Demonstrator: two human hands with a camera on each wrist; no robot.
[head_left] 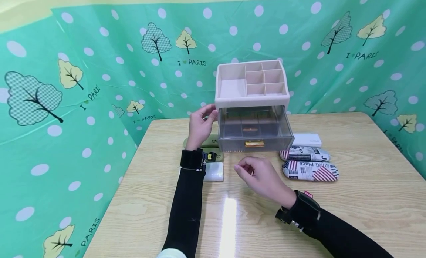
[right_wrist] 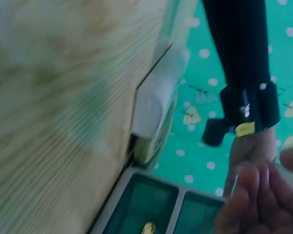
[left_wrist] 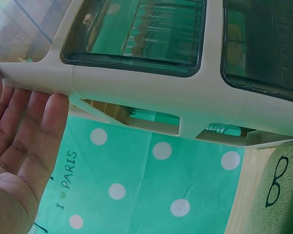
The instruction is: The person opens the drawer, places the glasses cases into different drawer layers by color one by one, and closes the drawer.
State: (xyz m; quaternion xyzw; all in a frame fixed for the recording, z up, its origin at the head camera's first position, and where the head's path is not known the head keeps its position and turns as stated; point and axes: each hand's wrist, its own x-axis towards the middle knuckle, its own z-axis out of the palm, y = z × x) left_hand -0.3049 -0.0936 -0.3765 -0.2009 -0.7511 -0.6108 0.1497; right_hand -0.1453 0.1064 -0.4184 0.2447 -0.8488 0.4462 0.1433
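A white desktop organizer (head_left: 253, 102) with a sectioned top tray and smoky see-through drawers stands at the back of the table. Its grey drawer (head_left: 256, 136), with a gold handle, faces me. My left hand (head_left: 201, 126) touches the organizer's upper left side; in the left wrist view its fingers lie nearly straight, tips against the white frame (left_wrist: 136, 90). In front of the drawer, apart from it, my right hand (head_left: 263, 178) hovers with loosely bent fingers and nothing visible in them. Close by the left wrist lie green glasses cases (head_left: 213, 141) and a white box (head_left: 214, 171).
Right of the organizer lie a white box (head_left: 306, 139) and two newspaper-print cases (head_left: 309, 171), one in front of the other. A green polka-dot curtain (head_left: 100, 65) hangs behind and left of the wooden table (head_left: 159, 198).
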